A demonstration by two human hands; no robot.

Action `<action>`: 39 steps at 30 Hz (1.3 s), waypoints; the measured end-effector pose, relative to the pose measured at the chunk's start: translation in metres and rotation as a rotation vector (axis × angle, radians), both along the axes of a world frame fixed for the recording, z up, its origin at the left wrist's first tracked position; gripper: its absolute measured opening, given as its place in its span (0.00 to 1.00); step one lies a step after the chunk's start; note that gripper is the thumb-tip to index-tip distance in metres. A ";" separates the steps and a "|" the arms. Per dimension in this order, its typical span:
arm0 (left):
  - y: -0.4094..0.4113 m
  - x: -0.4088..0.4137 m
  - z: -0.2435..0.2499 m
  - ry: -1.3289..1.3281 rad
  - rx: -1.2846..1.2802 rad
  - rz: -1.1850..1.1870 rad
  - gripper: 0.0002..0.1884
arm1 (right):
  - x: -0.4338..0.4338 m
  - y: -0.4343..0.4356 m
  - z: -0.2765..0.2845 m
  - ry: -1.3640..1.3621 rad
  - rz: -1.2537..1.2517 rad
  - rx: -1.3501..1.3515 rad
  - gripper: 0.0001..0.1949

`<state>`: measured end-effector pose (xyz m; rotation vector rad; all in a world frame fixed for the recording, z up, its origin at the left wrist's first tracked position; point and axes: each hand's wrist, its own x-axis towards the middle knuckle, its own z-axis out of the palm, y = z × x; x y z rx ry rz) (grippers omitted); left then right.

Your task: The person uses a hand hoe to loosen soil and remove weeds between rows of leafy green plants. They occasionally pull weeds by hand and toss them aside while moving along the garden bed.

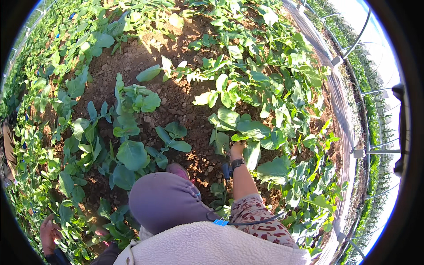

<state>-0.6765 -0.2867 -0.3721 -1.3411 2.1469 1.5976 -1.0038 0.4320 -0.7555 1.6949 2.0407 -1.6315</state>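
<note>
My right hand (237, 149), with a dark watch (238, 162) on its wrist, reaches in at the base of a broad-leaved green plant (253, 128). Leaves cover its fingertips, so a grip cannot be made out. A small blue-and-black device (227, 171) sits beside that wrist. At the lower left picture edge, my left hand (50, 232) is held up near the leaves, its fingers loosely bent and apart, with nothing visible in it. My bent knee (159, 202) in purple-grey trousers is between the hands, a pinkish shoe (179, 170) just beyond it on the soil.
Crumbly brown soil (172, 96) runs between rows of leafy plants (132, 155). Along the right lies a pale plastic-like strip (338, 96) with metal hoops and posts behind. Brown clothing (9, 149), perhaps another person's, shows at the far left. A black cable (258, 222) crosses my patterned sleeve.
</note>
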 end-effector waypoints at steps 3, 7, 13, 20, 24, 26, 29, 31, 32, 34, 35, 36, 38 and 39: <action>0.000 0.015 0.023 0.009 -0.023 -0.005 0.29 | 0.030 -0.044 0.016 -0.167 0.122 0.078 0.28; -0.011 -0.012 -0.036 0.114 0.090 -0.078 0.30 | 0.076 0.071 -0.019 -0.263 0.138 0.241 0.24; 0.012 0.072 0.028 0.182 0.016 0.047 0.28 | 0.097 -0.097 0.111 -0.135 0.205 -0.150 0.21; 0.021 0.082 0.022 0.107 0.038 0.115 0.28 | 0.027 -0.062 0.049 -0.038 0.390 0.543 0.24; 0.023 0.081 0.016 0.074 0.045 0.136 0.27 | -0.024 -0.042 0.041 0.230 0.353 0.382 0.23; 0.017 0.086 0.012 0.063 0.034 0.134 0.26 | -0.042 -0.035 0.027 0.198 0.442 0.343 0.23; 0.014 0.087 0.008 -0.023 0.016 0.144 0.25 | -0.069 -0.027 0.006 0.119 0.573 0.312 0.21; 0.006 0.089 -0.001 -0.080 0.006 0.178 0.24 | -0.089 -0.012 -0.005 0.069 0.648 0.275 0.21; 0.003 0.088 -0.006 -0.106 0.001 0.184 0.24 | -0.097 -0.003 -0.007 0.045 0.678 0.273 0.20; 0.002 0.084 -0.010 -0.145 0.003 0.208 0.24 | -0.106 0.007 -0.007 0.003 0.753 0.285 0.20; 0.000 0.082 -0.012 -0.156 -0.005 0.195 0.24 | -0.105 0.009 -0.009 -0.017 0.806 0.364 0.19; 0.000 0.080 -0.014 -0.173 -0.012 0.183 0.24 | -0.100 0.008 -0.012 -0.043 0.865 0.441 0.19; 0.001 0.076 -0.011 -0.187 -0.032 0.158 0.23 | -0.081 -0.003 -0.014 -0.159 1.181 0.872 0.19; 0.003 0.074 -0.007 -0.188 -0.044 0.146 0.23 | -0.068 -0.015 -0.013 -0.322 1.402 1.227 0.19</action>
